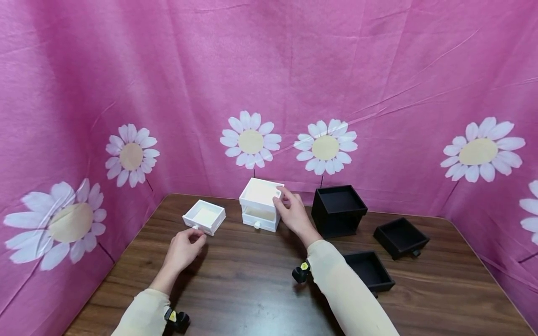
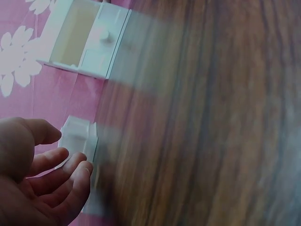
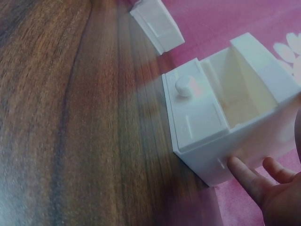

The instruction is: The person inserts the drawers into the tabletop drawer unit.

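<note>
A small white drawer (image 1: 204,216) with a round knob lies at the left of the table. My left hand (image 1: 183,249) is at its front, fingertips beside the knob; in the left wrist view the thumb and fingers (image 2: 77,181) are loosely bent, with a gap between them. In the middle stands a white two-tier cabinet (image 1: 261,205), its lower drawer (image 3: 195,103) in place and its upper slot vacant. My right hand (image 1: 295,215) rests against the cabinet's right side and top edge. In the right wrist view, extended fingers (image 3: 251,181) touch the side wall.
To the right stands a black cabinet (image 1: 339,212) with a recessed top. Two black drawers lie apart from it, one (image 1: 401,238) farther right and one (image 1: 370,270) nearer, partly behind the right sleeve. A pink cloth (image 1: 269,70) with daisies hangs behind the wooden table (image 1: 235,289).
</note>
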`<action>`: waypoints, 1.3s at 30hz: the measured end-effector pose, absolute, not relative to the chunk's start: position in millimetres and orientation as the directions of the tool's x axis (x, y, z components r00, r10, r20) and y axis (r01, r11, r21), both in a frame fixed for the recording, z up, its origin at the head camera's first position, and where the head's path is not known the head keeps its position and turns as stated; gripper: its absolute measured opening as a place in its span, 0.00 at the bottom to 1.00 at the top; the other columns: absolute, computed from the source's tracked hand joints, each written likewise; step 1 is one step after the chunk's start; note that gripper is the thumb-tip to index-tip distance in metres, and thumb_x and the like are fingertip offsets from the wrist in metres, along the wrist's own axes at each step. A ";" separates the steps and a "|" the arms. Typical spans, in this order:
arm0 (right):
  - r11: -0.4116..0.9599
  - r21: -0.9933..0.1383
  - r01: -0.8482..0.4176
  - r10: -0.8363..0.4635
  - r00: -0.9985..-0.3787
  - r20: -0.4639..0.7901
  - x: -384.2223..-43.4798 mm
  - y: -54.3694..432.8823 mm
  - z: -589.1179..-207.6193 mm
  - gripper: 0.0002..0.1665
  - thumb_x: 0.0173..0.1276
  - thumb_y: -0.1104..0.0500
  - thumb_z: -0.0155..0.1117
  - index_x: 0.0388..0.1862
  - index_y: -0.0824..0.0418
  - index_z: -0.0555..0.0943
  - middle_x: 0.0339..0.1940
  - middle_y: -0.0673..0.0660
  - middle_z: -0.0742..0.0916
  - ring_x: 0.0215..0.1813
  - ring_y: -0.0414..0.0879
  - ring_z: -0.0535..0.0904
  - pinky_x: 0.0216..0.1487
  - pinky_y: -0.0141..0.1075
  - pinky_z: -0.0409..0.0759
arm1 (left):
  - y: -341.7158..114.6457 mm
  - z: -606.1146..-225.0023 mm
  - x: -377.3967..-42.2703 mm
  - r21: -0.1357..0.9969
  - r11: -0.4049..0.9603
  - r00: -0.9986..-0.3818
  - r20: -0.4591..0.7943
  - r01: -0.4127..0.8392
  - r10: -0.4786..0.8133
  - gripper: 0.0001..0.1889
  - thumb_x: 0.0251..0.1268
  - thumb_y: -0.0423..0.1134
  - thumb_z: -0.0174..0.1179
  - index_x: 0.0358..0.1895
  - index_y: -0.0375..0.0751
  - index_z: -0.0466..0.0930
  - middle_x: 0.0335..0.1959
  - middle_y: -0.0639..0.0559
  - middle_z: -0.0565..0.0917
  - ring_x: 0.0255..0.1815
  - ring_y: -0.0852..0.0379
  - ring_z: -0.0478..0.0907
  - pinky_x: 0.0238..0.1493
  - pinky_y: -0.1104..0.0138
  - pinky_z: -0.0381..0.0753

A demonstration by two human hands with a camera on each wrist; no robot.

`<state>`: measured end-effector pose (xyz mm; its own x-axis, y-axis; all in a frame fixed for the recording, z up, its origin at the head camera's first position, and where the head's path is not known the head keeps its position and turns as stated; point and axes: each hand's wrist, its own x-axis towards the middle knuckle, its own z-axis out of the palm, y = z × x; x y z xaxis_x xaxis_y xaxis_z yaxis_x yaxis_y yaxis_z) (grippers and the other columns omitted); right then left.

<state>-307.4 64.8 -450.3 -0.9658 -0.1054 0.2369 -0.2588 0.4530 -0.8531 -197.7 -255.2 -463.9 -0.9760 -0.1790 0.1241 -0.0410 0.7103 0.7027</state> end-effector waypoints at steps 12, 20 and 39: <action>0.452 -0.854 -0.259 -0.098 -0.966 0.241 -307.3 63.9 -451.2 0.29 0.82 0.51 0.63 0.79 0.54 0.76 0.60 0.70 0.80 0.60 0.64 0.86 0.65 0.56 0.84 | -271.2 -462.6 -199.1 0.681 0.727 -0.953 0.157 -0.086 -0.260 0.12 0.70 0.37 0.64 0.48 0.33 0.89 0.38 0.41 0.92 0.36 0.54 0.86 0.42 0.60 0.80; 0.456 -0.852 -0.259 -0.094 -0.965 0.244 -307.8 63.5 -451.6 0.29 0.83 0.52 0.62 0.79 0.55 0.76 0.59 0.70 0.80 0.60 0.63 0.86 0.65 0.56 0.84 | -277.0 -463.6 -206.0 0.674 0.728 -0.944 0.144 -0.125 -0.295 0.14 0.70 0.40 0.64 0.50 0.32 0.87 0.37 0.42 0.92 0.36 0.53 0.86 0.40 0.59 0.79; 0.457 -0.850 -0.262 -0.089 -0.964 0.249 -306.4 63.1 -452.2 0.30 0.82 0.52 0.63 0.79 0.55 0.76 0.59 0.69 0.81 0.59 0.62 0.86 0.64 0.55 0.85 | -280.8 -469.2 -224.7 0.608 0.781 -0.962 0.102 -0.143 -0.255 0.14 0.67 0.43 0.65 0.42 0.33 0.88 0.33 0.43 0.89 0.40 0.41 0.86 0.43 0.50 0.80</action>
<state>-306.4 63.1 -452.2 -0.9645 -0.0892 0.2487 -0.2615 0.4569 -0.8502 -224.7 -280.8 -469.2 -0.9615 -0.2552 0.1018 -0.1429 0.7809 0.6081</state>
